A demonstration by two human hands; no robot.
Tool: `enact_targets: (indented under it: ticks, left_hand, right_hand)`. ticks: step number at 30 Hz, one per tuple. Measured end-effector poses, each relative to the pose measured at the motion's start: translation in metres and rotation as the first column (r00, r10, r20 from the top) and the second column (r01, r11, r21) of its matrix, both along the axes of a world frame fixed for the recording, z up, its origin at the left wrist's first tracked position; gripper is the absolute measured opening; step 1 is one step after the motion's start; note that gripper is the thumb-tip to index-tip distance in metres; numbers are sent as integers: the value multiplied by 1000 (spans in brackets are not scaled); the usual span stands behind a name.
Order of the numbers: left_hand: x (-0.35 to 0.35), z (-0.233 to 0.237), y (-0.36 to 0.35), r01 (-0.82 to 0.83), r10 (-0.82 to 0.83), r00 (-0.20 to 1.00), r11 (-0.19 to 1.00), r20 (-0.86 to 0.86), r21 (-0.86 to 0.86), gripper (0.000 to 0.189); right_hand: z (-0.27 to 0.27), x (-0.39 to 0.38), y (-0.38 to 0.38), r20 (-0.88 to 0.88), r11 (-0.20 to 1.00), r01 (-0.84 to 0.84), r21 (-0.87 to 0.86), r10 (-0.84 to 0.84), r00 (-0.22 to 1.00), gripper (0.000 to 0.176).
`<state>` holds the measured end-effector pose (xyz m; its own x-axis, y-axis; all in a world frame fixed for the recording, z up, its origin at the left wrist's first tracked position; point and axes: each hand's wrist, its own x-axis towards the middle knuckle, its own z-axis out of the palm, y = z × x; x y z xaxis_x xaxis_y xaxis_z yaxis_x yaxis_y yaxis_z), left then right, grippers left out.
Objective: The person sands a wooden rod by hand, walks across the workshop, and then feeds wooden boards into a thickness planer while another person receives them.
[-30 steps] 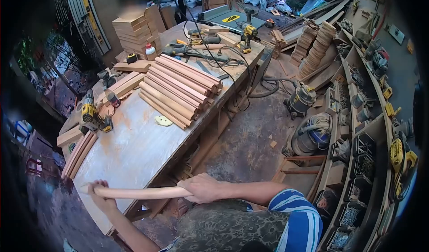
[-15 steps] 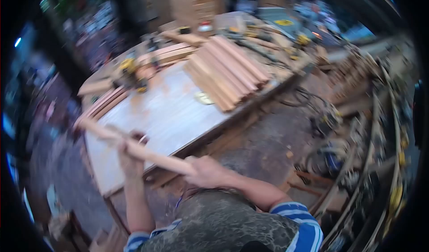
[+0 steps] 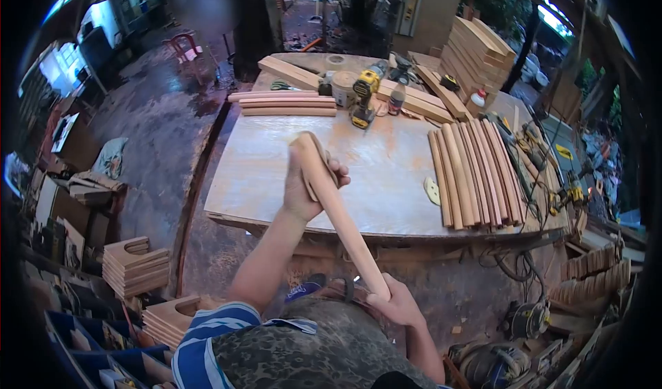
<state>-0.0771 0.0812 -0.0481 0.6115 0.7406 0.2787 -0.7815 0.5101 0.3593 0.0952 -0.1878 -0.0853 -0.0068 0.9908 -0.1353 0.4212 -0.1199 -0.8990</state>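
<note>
A rounded wooden rod slants in front of me, clear of the workbench. My left hand is wrapped around its upper part, together with a thin tan sheet or pad lying along the wood. My right hand grips the lower end of the rod. Several similar rods lie side by side at the bench's right, with a pale yellow piece beside them.
A yellow drill stands at the back of the bench near a bottle. More rods lie at the back left, and stacked boards rise at the back right. Cut boards are piled at lower left.
The view has swung left, so the bench now lies squarely ahead. The rod has turned from nearly level to a steep slant, and both hands still hold it.
</note>
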Motion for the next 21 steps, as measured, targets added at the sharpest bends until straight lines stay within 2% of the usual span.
enact_targets:
  ticks: [1,2,4,5,7,10,12,13,14,15,16,17,18,19,20,21]
  left_hand:
    - [1,13,-6,-69,59,991,994,-122,-79,51]
    - [1,7,-1,-103,94,988,992,-120,-69,51]
    - [-2,-5,10,-19,-5,985,990,-171,-137,33]
    - [-5,-5,14,-40,17,985,990,-169,-133,33]
    - [-3,15,12,-80,36,983,966,-179,-246,12]
    - [11,12,5,-127,85,967,978,-239,-165,15]
    - [28,11,-37,-72,27,961,986,-274,-152,16]
    - [35,14,-60,-32,-19,937,990,-348,-141,15]
    - [43,16,-71,7,-60,908,992,-415,-128,14]
    - [41,7,-63,-45,-14,907,990,-421,-130,13]
    - [34,4,-47,-154,116,904,986,-411,-60,14]
    - [24,7,-27,-269,252,886,963,-389,11,14]
    - [6,27,0,-333,284,848,942,-447,-33,15]
    - [-7,43,19,-400,314,807,913,-499,-73,17]
    - [-4,40,18,-409,323,807,910,-495,-73,17]
    - [2,28,9,-466,393,777,884,-492,-31,16]
  right_hand:
    - [1,4,-3,-312,994,-27,-110,-9,950,41]
    - [2,5,-2,-588,973,-95,-212,-49,808,41]
    - [2,0,-4,-642,976,-129,-173,-13,767,42]
    - [2,-2,-6,-692,982,-118,-147,-17,721,43]
    - [3,-4,-13,-706,967,-161,-199,-27,708,45]
    - [12,-13,-6,-733,946,-196,-259,-60,678,45]
    - [10,-20,10,-850,963,-169,-209,-93,518,43]
    - [16,-23,20,-850,965,-147,-218,-113,515,43]
    - [25,-23,34,-823,968,-127,-219,-113,557,43]
    - [29,-22,39,-793,969,-112,-219,-109,599,43]
    - [27,-22,33,-795,970,-105,-219,-116,595,43]
    - [25,-23,23,-400,996,23,-92,-58,915,44]
    - [25,-24,15,110,994,64,89,-73,991,44]
    - [31,-27,7,123,984,115,137,-132,983,45]
    - [30,-26,12,128,985,105,140,-123,984,45]
    - [28,-28,13,316,970,151,192,-207,926,46]
